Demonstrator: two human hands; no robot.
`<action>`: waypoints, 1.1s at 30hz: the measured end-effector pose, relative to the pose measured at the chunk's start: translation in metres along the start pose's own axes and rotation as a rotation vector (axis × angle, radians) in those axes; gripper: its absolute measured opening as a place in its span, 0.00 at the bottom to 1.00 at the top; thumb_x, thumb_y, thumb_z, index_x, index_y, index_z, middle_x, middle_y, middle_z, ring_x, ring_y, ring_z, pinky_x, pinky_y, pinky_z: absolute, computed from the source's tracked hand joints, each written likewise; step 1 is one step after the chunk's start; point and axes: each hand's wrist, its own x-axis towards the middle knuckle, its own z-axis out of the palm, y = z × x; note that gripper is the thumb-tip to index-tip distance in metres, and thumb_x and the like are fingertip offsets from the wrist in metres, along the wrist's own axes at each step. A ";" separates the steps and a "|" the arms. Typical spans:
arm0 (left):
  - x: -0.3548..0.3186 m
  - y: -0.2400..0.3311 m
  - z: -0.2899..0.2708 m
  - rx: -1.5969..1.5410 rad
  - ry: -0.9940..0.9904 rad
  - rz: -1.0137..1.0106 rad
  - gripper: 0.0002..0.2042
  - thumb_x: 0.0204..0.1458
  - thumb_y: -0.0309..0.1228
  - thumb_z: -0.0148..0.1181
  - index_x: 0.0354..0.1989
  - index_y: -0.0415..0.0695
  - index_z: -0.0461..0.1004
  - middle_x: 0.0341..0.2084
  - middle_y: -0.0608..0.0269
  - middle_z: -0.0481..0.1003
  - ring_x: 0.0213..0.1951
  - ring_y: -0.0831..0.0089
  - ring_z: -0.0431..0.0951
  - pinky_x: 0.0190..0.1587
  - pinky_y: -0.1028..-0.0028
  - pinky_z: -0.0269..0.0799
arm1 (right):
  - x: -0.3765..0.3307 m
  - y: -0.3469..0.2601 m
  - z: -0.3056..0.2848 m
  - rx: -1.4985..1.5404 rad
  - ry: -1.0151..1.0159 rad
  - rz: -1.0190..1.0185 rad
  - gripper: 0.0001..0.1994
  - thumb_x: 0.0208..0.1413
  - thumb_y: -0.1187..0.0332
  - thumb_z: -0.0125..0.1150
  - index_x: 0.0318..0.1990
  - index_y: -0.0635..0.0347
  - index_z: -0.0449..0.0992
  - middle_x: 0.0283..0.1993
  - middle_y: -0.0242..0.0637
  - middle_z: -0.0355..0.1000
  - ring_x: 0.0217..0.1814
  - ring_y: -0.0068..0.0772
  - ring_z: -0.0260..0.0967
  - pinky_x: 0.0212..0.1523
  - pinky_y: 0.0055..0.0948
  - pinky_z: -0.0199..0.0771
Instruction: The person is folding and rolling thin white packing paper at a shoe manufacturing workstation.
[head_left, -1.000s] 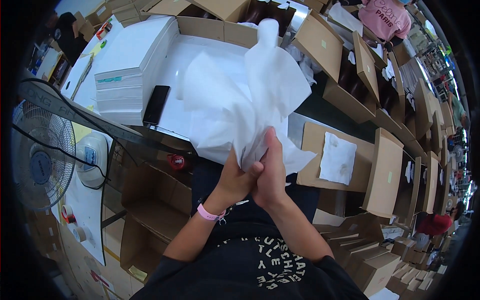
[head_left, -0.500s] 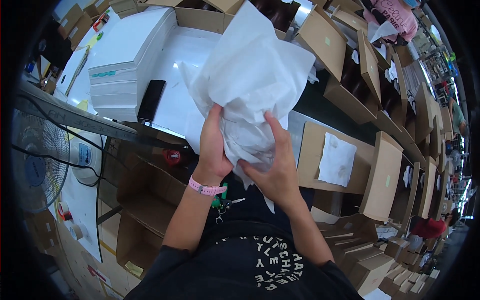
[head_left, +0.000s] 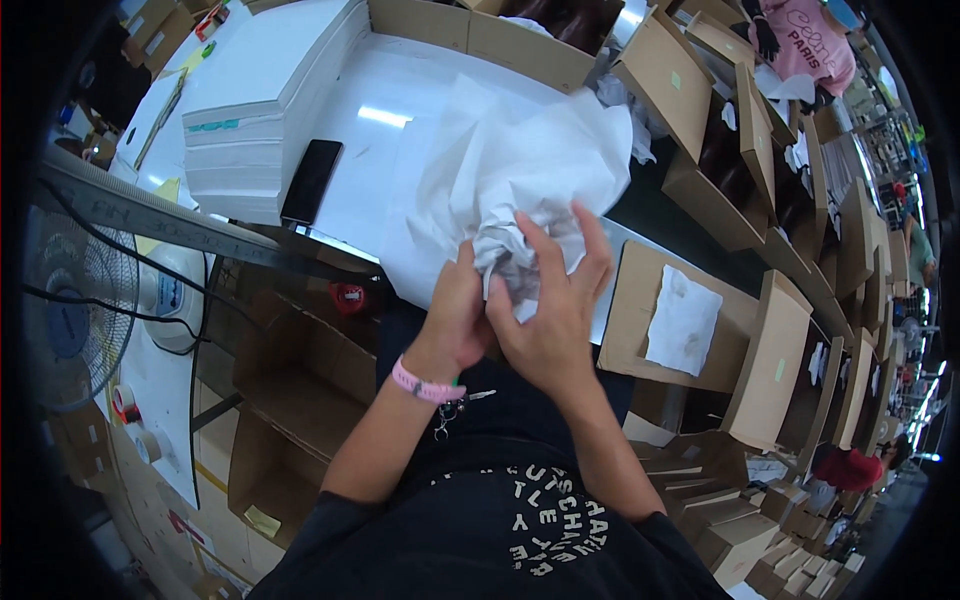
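Item: white tissue paper (head_left: pixel 520 170), large crumpled sheet, bunched over the near edge of the white counter (head_left: pixel 400 130). Whatever the paper wraps stays hidden; only a greyish crushed core shows between my fingers, and I cannot tell what is inside. My left palm is covered by the paper and by my right hand, so its grip is only partly seen. Left hand (head_left: pixel 458 315): raised in front of my chest, fingers curled into the underside of the wad, clenched on the paper, pink wristband (head_left: pixel 425 383) on the wrist. Right hand (head_left: pixel 550 300): just beside the left and touching it, fingers spread and pressed over the crumpled part, grasping the paper from the right. Change against half a second ago: the sheet then stood tall and broad above both hands, which were set apart on its two sides; now it has collapsed into a tighter bunch and the hands have closed together. Beside the paper, to its left on the counter: black phone (head_left: pixel 311 180), and beyond that a stack of flat white sheets (head_left: pixel 270 100). To the paper's right: open cardboard box (head_left: pixel 700 320), with a white sheet lying in it.
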 end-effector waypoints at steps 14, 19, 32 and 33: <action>0.001 0.041 -0.087 0.565 0.102 0.140 0.19 0.76 0.40 0.63 0.68 0.44 0.75 0.57 0.60 0.81 0.61 0.72 0.79 0.65 0.65 0.75 | -0.022 0.061 0.034 0.172 0.001 -0.053 0.25 0.46 0.86 0.75 0.54 0.60 0.83 0.64 0.46 0.77 0.64 0.57 0.76 0.61 0.49 0.81; -0.037 0.030 -0.116 1.370 0.022 0.483 0.25 0.62 0.32 0.77 0.64 0.37 0.75 0.58 0.52 0.78 0.59 0.61 0.80 0.65 0.64 0.75 | -0.046 0.068 0.051 0.256 -0.129 -0.079 0.24 0.45 0.89 0.70 0.52 0.60 0.84 0.61 0.44 0.79 0.63 0.55 0.78 0.61 0.46 0.82; -0.027 -0.010 -0.076 1.387 0.103 0.870 0.32 0.52 0.23 0.81 0.66 0.39 0.76 0.65 0.46 0.73 0.65 0.43 0.77 0.67 0.57 0.76 | -0.033 0.080 0.059 0.373 -0.360 -0.145 0.20 0.49 0.88 0.62 0.49 0.61 0.81 0.57 0.43 0.81 0.62 0.53 0.78 0.63 0.46 0.80; -0.030 -0.007 -0.069 1.441 0.064 0.865 0.34 0.49 0.20 0.81 0.67 0.40 0.75 0.65 0.47 0.71 0.65 0.42 0.77 0.66 0.57 0.77 | -0.034 0.080 0.059 0.367 -0.351 -0.140 0.20 0.49 0.88 0.62 0.49 0.61 0.81 0.57 0.43 0.81 0.62 0.53 0.78 0.63 0.46 0.80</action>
